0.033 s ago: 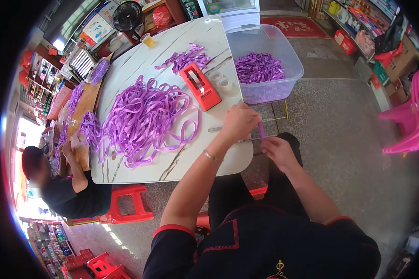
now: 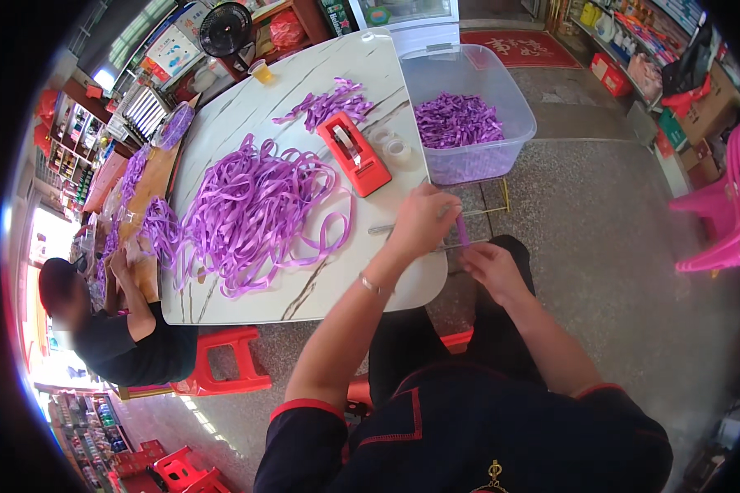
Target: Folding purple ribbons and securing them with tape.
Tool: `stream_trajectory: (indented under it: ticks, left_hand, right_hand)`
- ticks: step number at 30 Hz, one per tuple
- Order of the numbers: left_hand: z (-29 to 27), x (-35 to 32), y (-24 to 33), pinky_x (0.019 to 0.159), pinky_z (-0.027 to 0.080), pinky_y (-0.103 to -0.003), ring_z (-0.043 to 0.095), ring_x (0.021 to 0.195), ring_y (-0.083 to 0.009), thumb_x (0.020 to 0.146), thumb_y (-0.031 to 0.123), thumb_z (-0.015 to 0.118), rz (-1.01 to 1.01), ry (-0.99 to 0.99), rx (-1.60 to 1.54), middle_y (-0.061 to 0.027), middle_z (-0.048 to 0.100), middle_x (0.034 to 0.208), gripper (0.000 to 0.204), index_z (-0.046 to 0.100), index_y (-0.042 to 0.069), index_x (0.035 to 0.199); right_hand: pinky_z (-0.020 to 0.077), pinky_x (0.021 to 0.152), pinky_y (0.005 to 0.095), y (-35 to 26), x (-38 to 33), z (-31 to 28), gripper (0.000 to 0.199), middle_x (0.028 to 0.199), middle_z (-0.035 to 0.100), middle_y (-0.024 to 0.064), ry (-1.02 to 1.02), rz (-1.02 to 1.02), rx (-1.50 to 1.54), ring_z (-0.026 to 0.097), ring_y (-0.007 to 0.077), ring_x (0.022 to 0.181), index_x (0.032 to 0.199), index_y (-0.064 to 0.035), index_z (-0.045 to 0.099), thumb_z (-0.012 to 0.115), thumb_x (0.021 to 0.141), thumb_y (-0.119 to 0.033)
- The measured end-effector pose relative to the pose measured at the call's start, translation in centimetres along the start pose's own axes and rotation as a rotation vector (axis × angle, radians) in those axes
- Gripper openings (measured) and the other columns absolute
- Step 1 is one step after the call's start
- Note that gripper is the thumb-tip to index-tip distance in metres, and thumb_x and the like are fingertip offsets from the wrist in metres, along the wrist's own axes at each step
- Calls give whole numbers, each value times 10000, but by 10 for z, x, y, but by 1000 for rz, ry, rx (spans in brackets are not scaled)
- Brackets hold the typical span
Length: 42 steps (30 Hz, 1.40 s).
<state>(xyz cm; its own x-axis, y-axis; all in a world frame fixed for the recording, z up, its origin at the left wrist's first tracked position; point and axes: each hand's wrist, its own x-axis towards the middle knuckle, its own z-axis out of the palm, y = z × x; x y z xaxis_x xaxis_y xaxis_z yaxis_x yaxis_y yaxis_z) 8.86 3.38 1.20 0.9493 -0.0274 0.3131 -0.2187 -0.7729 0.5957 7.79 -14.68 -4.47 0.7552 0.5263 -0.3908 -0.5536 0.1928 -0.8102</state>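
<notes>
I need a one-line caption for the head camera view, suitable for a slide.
Both hands, left hand and right hand, hold a purple ribbon strip beside a marble-pattern table with a ribbon pile.

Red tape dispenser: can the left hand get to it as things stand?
Probably yes. The left hand sits at the table edge beside the red tape dispenser, nothing between, though it is pinching a purple ribbon strip.

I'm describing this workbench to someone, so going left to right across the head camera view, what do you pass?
Seated co-worker → big heap of purple ribbon → red tape dispenser → left hand → purple ribbon piece held between both hands → right hand → pink plastic chairs.
</notes>
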Motion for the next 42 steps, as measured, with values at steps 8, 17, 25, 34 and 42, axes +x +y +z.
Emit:
stream_trajectory:
  ticks: [8, 17, 25, 34, 42]
  left_hand:
    - [-18, -88, 66, 549, 363, -217, 449, 610, -89, 928, 253, 436, -600, -200, -1124, 3, 479, 728, 335, 496, 6, 1146]
    - [18, -82, 54, 511, 296, -237, 301, 546, -97, 918, 182, 360, -924, -175, -2065, 24, 301, 640, 274, 407, 103, 1175]
    - [10, -81, 44, 555, 301, -231, 320, 588, -96, 875, 127, 405, -734, -419, -2252, 18, 309, 648, 253, 404, 129, 1128]
    - [12, -90, 32, 598, 336, -233, 354, 635, -105, 845, 103, 473, -663, -416, -2277, 16, 333, 681, 391, 394, 159, 1224]
    - [15, -87, 40, 626, 346, -238, 363, 664, -112, 862, 112, 452, -646, -426, -2179, 20, 332, 697, 364, 411, 185, 1216]
  right_hand:
    - [373, 530, 146, -11, -10, -4, 171, 730, 608, -9, -55, 21, -127, 536, 34, 622, 889, -66, 631, 592, 858, -230]
    - [327, 496, 157, -15, -9, 1, 182, 648, 539, -43, -83, -18, -176, 462, 24, 565, 813, -74, 612, 566, 873, -239]
    - [342, 495, 160, -35, -15, -2, 216, 648, 547, -33, -117, 20, -264, 469, 30, 553, 804, -62, 617, 550, 877, -253]
    - [358, 580, 156, -132, 35, 78, 249, 812, 577, -1, -245, -254, -621, 467, 24, 677, 995, -42, 614, 532, 882, -248]
    - [410, 670, 232, -121, 156, 146, 291, 861, 638, 21, -313, -313, -893, 530, 76, 736, 956, -26, 630, 607, 830, -287]
